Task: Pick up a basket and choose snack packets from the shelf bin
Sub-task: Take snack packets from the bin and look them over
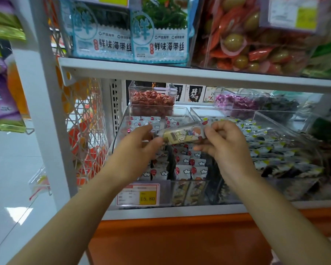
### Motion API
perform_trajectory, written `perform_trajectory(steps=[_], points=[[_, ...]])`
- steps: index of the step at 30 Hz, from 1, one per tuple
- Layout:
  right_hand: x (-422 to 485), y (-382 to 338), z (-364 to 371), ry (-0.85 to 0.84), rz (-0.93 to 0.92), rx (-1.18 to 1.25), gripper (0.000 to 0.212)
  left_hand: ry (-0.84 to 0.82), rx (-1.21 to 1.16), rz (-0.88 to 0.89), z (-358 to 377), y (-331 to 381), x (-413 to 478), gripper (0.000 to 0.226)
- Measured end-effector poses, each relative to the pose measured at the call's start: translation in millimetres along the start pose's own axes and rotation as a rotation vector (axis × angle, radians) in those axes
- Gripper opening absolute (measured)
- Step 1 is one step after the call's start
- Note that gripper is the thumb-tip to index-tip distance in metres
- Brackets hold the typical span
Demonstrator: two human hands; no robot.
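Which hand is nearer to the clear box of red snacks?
Left. The left hand is just in front of the box of red snacks, holding one end of a snack packet; the right hand holds the other end, farther to the right.

I take the white shelf post [46,111] as my anchor. Left of it, a glossy pale floor [13,159] shows a bright light patch [17,213]. Right of it are a wire mesh panel [88,131], a white shelf board [180,73] and a lower orange base panel [180,236].
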State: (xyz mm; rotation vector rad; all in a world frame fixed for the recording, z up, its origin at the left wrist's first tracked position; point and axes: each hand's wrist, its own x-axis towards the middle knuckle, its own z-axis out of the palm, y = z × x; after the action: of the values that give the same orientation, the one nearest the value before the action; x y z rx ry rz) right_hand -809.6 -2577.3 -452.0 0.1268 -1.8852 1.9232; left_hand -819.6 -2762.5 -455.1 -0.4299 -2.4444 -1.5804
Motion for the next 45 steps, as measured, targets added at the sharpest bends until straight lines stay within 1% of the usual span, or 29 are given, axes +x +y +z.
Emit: perform_trajectory(steps=[3, 5, 6, 8, 9, 12, 14, 15, 18, 20, 21, 22, 25, 30, 33, 36, 38, 42, 44, 45], points=[[-10, -4, -5, -0.041, 0.109, 0.242, 0.011, -0.011, -0.13, -0.026, 2, 2, -3, 0.025], [-13, -6, -8, -0.056, 0.165, 0.374, 0.01, -0.035, -0.319, -0.092, 3, 3, -4, 0.021], [-13, -7, -10, -0.067, 0.192, 0.422, 0.01, -0.061, -0.452, -0.134, 3, 4, -5, 0.02], [-13, -9, -14, -0.087, 0.249, 0.501, 0.011, -0.103, -0.721, -0.222, 5, 7, -6, 0.018], [-12, -9, -16, -0.094, 0.279, 0.543, 0.013, -0.101, -0.819, -0.261, 5, 8, -6, 0.02], [-11, -9, -17, -0.092, 0.353, 0.647, 0.017, -0.052, -1.018, -0.345, 8, 10, -4, 0.017], [-10, -7, -17, -0.087, 0.331, 0.615, 0.016, -0.032, -1.069, -0.36, 11, 10, -4, 0.012], [-10, -6, -17, -0.083, 0.296, 0.549, 0.014, -0.032, -1.032, -0.342, 12, 9, -4, 0.013], [-9, -2, -20, -0.067, 0.194, 0.362, 0.008, -0.053, -0.8, -0.216, 14, 5, -4, 0.024], [-10, 1, -22, -0.061, 0.123, 0.213, 0.006, -0.092, -0.723, -0.166, 13, 5, -4, 0.021], [-10, 1, -21, -0.063, 0.089, 0.145, 0.002, -0.107, -0.695, -0.154, 13, 6, -5, 0.024], [-11, 2, -21, -0.072, 0.059, 0.099, 0.004, -0.109, -0.653, -0.141, 12, 7, -6, 0.03], [-12, 3, -18, -0.119, 0.035, 0.057, 0.012, -0.075, -0.495, -0.093, 12, 8, -7, 0.038], [-13, -1, -18, -0.094, 0.0, 0.001, 0.011, -0.068, -0.387, -0.027, 8, 12, -12, 0.039], [-13, 0, -17, -0.043, -0.004, -0.003, 0.015, -0.065, -0.301, 0.008, 7, 14, -14, 0.034], [-10, 4, -16, 0.045, -0.052, -0.161, 0.019, -0.088, -0.214, 0.047, 8, 17, -16, 0.028], [-9, 4, -15, 0.067, -0.084, -0.217, 0.022, -0.094, -0.189, 0.049, 11, 20, -17, 0.024], [-14, 4, -13, 0.017, -0.175, -0.364, 0.018, -0.097, -0.166, -0.031, 13, 18, -16, 0.008], [-16, 3, -11, -0.016, -0.183, -0.371, 0.017, -0.093, -0.158, -0.062, 12, 18, -15, 0.002], [-17, 3, -11, -0.029, -0.174, -0.363, 0.016, -0.093, -0.167, -0.073, 11, 18, -14, 0.003]])
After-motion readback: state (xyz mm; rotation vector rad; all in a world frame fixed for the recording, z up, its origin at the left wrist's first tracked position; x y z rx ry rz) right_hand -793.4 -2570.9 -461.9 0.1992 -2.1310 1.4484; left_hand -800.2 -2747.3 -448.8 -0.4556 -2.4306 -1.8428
